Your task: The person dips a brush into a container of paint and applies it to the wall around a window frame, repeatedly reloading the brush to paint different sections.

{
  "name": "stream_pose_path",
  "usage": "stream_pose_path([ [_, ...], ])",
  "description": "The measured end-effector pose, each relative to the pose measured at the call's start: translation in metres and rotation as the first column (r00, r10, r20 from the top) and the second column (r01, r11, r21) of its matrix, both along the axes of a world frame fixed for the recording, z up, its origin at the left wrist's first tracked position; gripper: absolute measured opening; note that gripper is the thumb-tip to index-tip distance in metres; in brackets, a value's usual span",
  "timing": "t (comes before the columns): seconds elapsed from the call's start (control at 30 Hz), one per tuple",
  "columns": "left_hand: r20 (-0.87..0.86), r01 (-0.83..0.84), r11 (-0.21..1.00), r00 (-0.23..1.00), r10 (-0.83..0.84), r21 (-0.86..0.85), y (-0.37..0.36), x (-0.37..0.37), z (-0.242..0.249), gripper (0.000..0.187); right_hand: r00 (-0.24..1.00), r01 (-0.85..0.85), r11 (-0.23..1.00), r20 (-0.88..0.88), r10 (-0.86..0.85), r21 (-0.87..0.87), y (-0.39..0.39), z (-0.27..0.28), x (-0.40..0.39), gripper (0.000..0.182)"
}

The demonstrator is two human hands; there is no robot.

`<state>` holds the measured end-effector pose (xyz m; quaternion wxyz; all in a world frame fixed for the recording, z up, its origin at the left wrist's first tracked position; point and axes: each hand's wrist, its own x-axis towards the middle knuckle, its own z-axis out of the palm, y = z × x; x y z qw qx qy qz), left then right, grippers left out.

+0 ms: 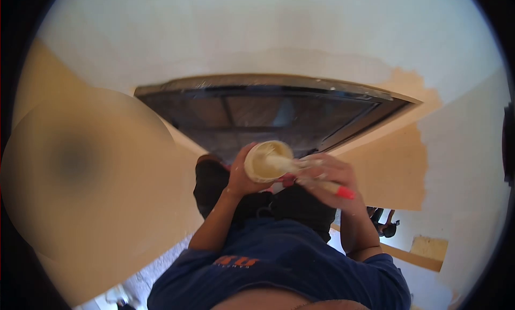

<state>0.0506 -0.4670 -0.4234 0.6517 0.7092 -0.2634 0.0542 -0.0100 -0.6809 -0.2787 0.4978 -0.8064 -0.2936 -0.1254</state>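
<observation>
A round pale tub [256, 169] with creamy paint inside is gripped from its side by my left hand [240, 176]. My right hand [332, 178] has its fingers wrapped round a paintbrush [346, 192] whose handle ends in red. The brush's whitish bristle end reaches into the mouth of the tub, and its outline there is blurred. Whitish smears mark the fingers of my right hand. Both hands are in front of my dark blue shirt, above my dark trousers.
A dark-framed window or door [257, 114] lies beyond the hands. Around it the wall [236, 36] is whitish, with a tan patch [397, 165] at right. A blurred round shape covers the left side. Another person [387, 227] shows small at lower right.
</observation>
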Motion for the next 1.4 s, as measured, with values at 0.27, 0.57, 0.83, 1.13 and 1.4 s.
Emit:
stream_pose_path([
  [0.27,0.106,0.042,0.983,0.993,-0.061,0.177,0.006,0.006,0.012,0.103,0.978,0.196,0.895,-0.148,-0.148,0.401,-0.011,-0.012,-0.011,0.028],
  [0.57,-0.015,0.107,0.994,0.994,-0.107,-0.014,-0.009,0.003,0.008,0.104,0.949,0.306,0.778,-0.242,-0.202,0.549,-0.026,-0.036,-0.020,0.022],
  [0.83,0.015,0.144,0.990,0.989,-0.144,0.000,-0.009,0.004,0.014,0.106,0.944,0.307,0.798,-0.273,-0.186,0.518,-0.036,-0.041,-0.026,0.022],
  [1.13,0.011,0.137,0.991,0.991,-0.136,-0.010,-0.007,0.002,0.016,0.105,0.940,0.336,0.726,-0.262,-0.219,0.601,-0.038,-0.046,-0.021,0.021],
  [1.4,0.002,0.119,0.993,0.993,-0.119,0.024,-0.003,0.002,0.011,0.106,0.987,0.159,0.670,-0.106,-0.119,0.725,-0.047,-0.041,-0.018,0.023],
])
